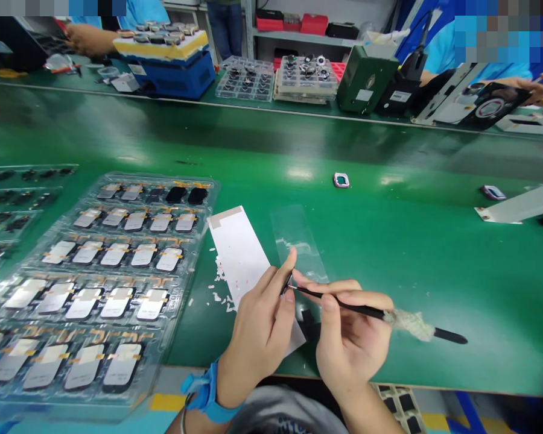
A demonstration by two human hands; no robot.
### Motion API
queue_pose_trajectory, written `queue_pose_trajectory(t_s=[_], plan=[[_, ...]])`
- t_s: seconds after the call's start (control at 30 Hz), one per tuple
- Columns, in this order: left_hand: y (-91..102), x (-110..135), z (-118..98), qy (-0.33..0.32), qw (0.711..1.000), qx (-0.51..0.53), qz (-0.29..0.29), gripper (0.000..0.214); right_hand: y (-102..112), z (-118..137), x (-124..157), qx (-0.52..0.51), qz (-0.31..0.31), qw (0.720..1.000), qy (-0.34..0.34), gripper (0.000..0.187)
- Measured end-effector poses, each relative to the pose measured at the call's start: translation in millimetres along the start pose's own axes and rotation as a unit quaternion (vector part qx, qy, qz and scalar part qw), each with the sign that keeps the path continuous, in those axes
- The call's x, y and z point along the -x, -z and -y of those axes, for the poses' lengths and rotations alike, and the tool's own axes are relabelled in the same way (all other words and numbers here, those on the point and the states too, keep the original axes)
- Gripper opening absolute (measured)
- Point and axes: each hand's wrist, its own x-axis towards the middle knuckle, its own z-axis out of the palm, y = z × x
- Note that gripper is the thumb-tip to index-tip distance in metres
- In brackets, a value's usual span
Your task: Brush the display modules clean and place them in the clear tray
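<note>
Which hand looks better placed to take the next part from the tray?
Probably the left hand: it sits on the tray's side, closer to it. The right hand grips a black tool and lies farther away, though the left's fingers are also up at the tool's tip.

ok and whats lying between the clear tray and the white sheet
In the head view, small white and pinkish scraps lie on the green mat between the clear plastic tray and the white sheet.
</note>
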Motion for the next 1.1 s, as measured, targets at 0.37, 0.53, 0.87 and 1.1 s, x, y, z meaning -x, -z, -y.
queue_pose_trajectory(t_s=[0.37,0.53,0.87,1.1], plan=[[-0.6,-0.1,-0.8,-0.003,1.0,-0.001,0.0,0.049,-0.1,-1.2,1.0,0.007,-0.004,1.0,0.007,0.026],[-0.4,-0.8,-0.7,-0.002,1.0,-0.012,0.002,0.049,0.9,-1.4,1.6,0.009,-0.002,1.0,0.01,0.029],[0.6,0.0,-0.7,-0.006,1.0,-0.018,0.004,0.051,1.2,-1.1,-0.5,0.034,0.011,0.999,0.03,0.03],[1.1,1.7,1.1,-0.005,1.0,-0.005,0.005,0.051,1.5,-0.3,-1.2,0.034,0.022,0.999,0.026,0.027]])
